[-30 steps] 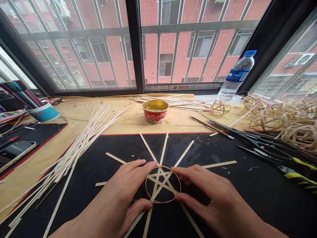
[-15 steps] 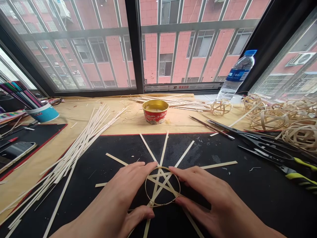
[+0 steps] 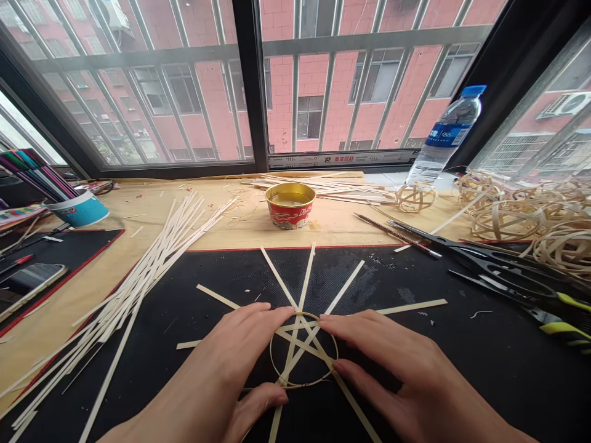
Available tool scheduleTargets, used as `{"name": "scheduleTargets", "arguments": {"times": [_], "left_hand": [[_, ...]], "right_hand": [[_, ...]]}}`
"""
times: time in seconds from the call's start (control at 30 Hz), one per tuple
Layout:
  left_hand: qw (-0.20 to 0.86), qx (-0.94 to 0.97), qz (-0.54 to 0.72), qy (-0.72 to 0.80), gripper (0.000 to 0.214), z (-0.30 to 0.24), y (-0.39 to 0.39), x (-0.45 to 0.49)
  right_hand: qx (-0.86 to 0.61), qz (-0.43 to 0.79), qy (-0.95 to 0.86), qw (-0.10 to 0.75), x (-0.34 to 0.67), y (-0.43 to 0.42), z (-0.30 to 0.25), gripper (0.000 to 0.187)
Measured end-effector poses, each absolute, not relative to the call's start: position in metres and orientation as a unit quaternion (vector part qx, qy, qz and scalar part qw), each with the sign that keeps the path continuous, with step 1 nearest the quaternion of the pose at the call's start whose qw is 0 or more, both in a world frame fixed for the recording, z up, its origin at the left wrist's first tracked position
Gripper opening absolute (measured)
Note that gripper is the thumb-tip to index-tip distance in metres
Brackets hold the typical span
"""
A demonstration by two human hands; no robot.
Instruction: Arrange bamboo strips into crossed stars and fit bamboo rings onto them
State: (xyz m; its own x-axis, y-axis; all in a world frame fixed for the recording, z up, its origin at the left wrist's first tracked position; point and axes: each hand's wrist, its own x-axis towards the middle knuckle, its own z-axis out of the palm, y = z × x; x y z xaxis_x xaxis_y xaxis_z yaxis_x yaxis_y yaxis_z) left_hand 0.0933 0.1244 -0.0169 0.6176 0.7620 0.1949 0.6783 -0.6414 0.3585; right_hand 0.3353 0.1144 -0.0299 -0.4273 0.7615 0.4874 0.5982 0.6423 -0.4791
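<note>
Pale flat bamboo strips (image 3: 345, 286) cross one another on a black mat (image 3: 221, 264), forming a star with ends spreading outward. Over the star's centre lies a thin round bamboo ring (image 3: 271, 351). My left hand (image 3: 240, 351) rests over the left strips, index fingertip at the ring's top and thumb by its lower left edge. From the other side my right hand (image 3: 388, 354) reaches in, with index fingertip at the upper right of the ring and thumb at its right edge. Both hands hold the ring against the strips. My palms hide parts of the side strips.
Loose bamboo strips (image 3: 138, 283) lie in a bundle at left. Behind the mat stands a red and gold tin (image 3: 290, 215). Scissors (image 3: 498, 264), a brush (image 3: 397, 234) and pliers (image 3: 561, 329) lie at right, near woven bamboo balls (image 3: 503, 218) and a water bottle (image 3: 446, 138).
My right hand has shifted very slightly to the right, its thumb now at the ring's right edge. The left hand stays almost still. The view has moved a little.
</note>
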Motion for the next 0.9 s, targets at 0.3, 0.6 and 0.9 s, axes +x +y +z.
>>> {"name": "scheduleTargets", "arguments": {"times": [0.3,0.6,0.9], "left_hand": [[0.119,0.894,0.158,0.402,0.059,-0.0165,0.1248,0.0928],[0.121,0.893,0.157,0.405,0.059,-0.017,0.1239,0.092],[0.113,0.889,0.186,0.404,0.069,-0.0173,0.1244,0.0951]], "right_hand": [[-0.418,0.121,-0.836,0.333,0.3362,0.1129,-0.0293,0.019],[-0.419,0.119,-0.836,0.334,0.3348,0.112,-0.0293,0.02],[-0.41,0.104,-0.831,0.362,0.3338,0.1131,-0.0308,0.026]]}}
